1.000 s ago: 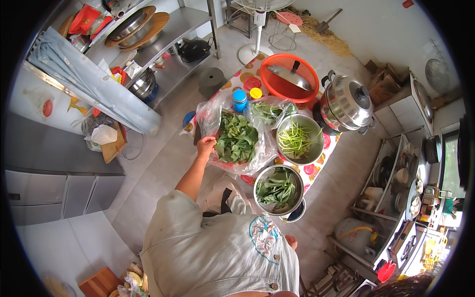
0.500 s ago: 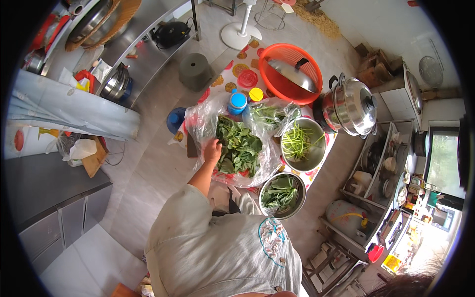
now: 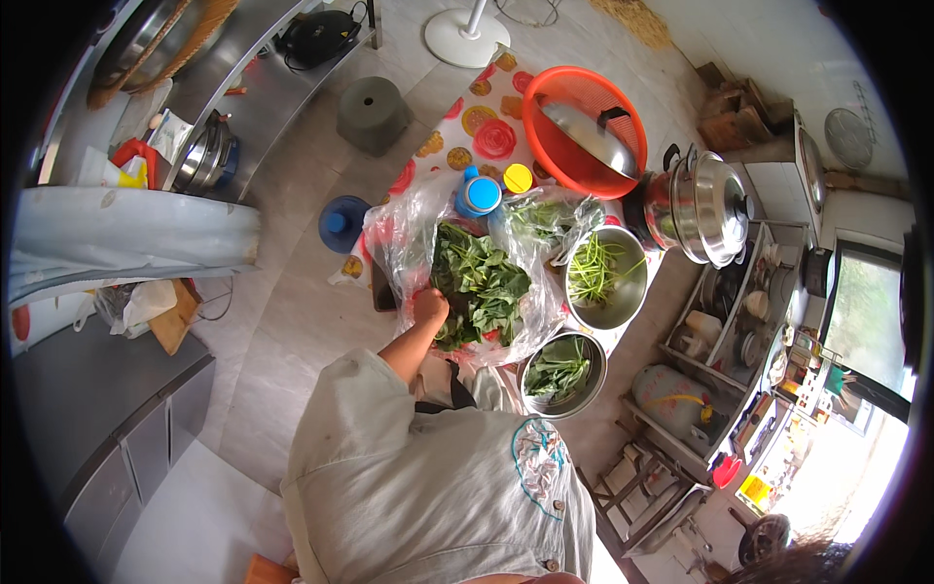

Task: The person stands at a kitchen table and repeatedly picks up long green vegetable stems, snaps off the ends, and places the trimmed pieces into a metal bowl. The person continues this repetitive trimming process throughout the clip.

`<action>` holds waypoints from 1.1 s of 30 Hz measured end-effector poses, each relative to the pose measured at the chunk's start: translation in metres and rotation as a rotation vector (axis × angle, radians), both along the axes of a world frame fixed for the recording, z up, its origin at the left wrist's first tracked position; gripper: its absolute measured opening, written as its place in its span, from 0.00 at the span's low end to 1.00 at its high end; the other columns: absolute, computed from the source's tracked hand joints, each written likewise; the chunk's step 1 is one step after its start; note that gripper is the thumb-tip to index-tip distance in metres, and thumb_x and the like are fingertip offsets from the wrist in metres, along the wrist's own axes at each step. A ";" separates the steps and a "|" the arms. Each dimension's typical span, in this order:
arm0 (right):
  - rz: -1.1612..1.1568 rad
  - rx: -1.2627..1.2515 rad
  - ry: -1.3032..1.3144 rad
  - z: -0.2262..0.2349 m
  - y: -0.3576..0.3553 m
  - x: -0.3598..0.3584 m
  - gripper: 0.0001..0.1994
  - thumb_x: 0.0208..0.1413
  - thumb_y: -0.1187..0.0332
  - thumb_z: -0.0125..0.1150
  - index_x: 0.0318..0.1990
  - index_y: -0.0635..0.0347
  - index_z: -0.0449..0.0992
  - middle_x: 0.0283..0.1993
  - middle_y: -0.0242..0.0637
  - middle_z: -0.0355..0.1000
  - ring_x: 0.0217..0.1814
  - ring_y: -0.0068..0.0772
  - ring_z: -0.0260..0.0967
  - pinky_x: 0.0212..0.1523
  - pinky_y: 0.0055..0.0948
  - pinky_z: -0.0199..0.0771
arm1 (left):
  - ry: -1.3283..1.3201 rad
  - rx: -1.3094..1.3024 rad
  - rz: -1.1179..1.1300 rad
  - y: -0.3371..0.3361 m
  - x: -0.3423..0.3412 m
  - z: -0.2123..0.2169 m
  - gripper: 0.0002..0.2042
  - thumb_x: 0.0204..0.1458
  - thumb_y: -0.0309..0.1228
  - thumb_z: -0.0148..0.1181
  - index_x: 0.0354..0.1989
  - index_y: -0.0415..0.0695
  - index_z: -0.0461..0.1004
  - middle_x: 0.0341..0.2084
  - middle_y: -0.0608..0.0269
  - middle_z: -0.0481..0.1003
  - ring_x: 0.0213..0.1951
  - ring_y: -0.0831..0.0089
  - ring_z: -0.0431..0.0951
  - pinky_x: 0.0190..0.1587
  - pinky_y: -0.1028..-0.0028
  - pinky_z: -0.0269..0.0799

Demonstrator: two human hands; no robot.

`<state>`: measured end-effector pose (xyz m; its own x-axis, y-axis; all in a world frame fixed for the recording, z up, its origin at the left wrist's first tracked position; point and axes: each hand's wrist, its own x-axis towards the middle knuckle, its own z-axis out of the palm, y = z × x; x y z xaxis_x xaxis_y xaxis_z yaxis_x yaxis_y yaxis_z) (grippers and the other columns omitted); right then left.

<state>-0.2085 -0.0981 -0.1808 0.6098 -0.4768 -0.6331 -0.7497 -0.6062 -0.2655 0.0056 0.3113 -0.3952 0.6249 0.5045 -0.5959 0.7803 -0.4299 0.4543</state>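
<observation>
A heap of dark leafy greens (image 3: 482, 282) lies on a spread clear plastic bag (image 3: 404, 229) on the table. At the heap's near left edge, my left hand (image 3: 429, 308) is closed on the leafy greens; its fingertips are partly hidden. My right hand is out of sight. To the right of the heap, a metal bowl (image 3: 637, 288) contains thin green stems (image 3: 592, 273). Nearer to me, a second metal bowl (image 3: 595, 394) holds picked leaves (image 3: 558, 368). More greens (image 3: 545, 216) lie in plastic behind the heap.
Behind the greens stand a blue-capped bottle (image 3: 479, 196) and a yellow lid (image 3: 518, 177). An orange basket (image 3: 545, 146) holds a metal lid (image 3: 592, 136). A steel steamer pot (image 3: 708, 209) is at the right. A grey stool (image 3: 373, 115) stands on the floor at the far left.
My left hand has drawn nearer to me along the heap's left edge, and its fingers are more curled. The whole view has shifted slightly. Both bowls stay in place on the table.
</observation>
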 end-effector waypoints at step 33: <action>0.508 0.524 -0.664 0.073 0.223 0.238 0.08 0.43 0.78 0.59 0.34 0.66 0.73 0.25 0.36 0.71 0.18 0.20 0.65 0.20 0.19 0.65 | -0.197 -1.463 0.133 0.001 0.052 0.223 0.05 0.46 0.26 0.59 0.27 0.40 0.70 0.12 0.76 0.59 0.11 0.88 0.52 0.12 0.84 0.43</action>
<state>0.0298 0.1249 -0.1078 0.9723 0.1837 -0.1444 -0.0340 -0.5003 -0.8652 0.0576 0.3122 -0.1727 0.7523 -0.3961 -0.5264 0.6523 0.5597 0.5111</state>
